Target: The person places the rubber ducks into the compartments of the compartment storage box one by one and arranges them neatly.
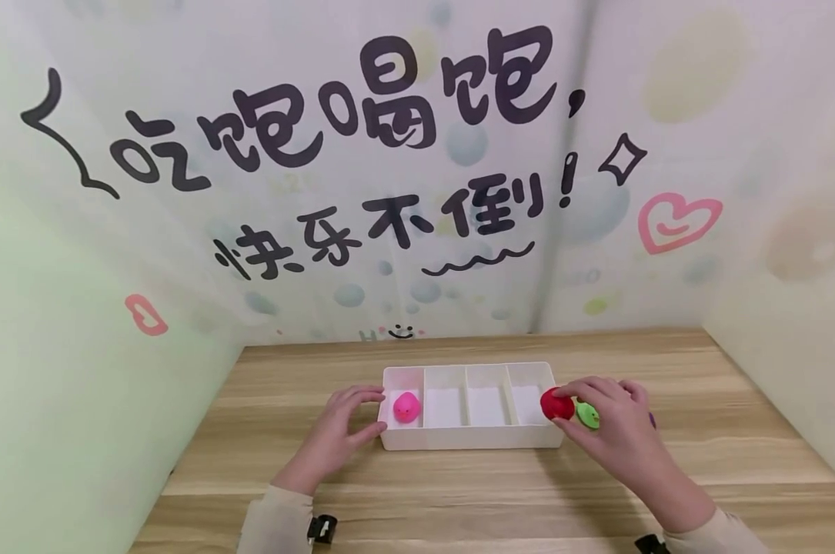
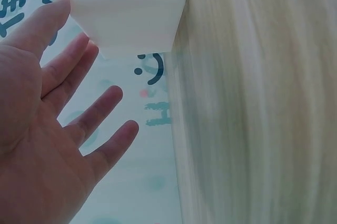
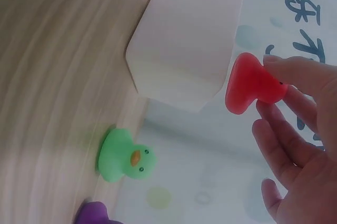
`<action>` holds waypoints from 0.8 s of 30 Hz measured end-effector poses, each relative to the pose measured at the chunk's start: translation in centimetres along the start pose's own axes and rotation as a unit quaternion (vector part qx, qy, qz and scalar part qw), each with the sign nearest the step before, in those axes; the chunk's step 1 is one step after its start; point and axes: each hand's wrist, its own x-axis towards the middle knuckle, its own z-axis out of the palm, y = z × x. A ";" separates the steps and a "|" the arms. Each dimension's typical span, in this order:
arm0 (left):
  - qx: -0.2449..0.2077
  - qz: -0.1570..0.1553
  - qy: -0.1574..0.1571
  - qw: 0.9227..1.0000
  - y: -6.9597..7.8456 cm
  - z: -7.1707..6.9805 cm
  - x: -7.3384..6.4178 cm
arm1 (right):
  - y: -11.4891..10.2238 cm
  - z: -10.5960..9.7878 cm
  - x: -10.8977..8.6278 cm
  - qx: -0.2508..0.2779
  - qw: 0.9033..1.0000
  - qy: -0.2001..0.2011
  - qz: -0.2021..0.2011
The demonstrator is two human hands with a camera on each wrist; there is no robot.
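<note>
My right hand (image 1: 621, 431) pinches a red rubber duck (image 3: 253, 84) by its head between thumb and fingers. The duck is held up beside the right end of a white tray (image 1: 469, 438) with several compartments in a row. In the leftmost compartment sits a pink rubber duck (image 1: 406, 408). At the tray's left end is my left hand (image 1: 334, 438), thumb and fingers spread around the corner; the left wrist view shows the fingertips touching or very near the wall. A green rubber duck (image 3: 124, 155) stands on the table, right of the tray.
Close by the green duck, a purple toy (image 3: 95, 213) is partly cut off in the right wrist view and mostly behind my right hand in the head view. The wooden table (image 1: 424, 500) meets a printed curtain wall (image 1: 320, 308) at the back.
</note>
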 end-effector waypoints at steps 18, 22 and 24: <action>0.002 -0.003 -0.001 1.000 0.3 0.0 0.0 | -2.3 2.5 2.3 0.018 0.999 -0.001 -0.032; 0.004 -0.003 0.002 1.000 0.2 -0.1 -0.1 | -2.9 3.1 2.8 0.021 0.999 -0.005 -0.039; 0.003 -0.001 0.004 1.000 0.2 -0.1 -0.1 | -3.2 3.3 3.0 0.020 0.999 -0.006 -0.043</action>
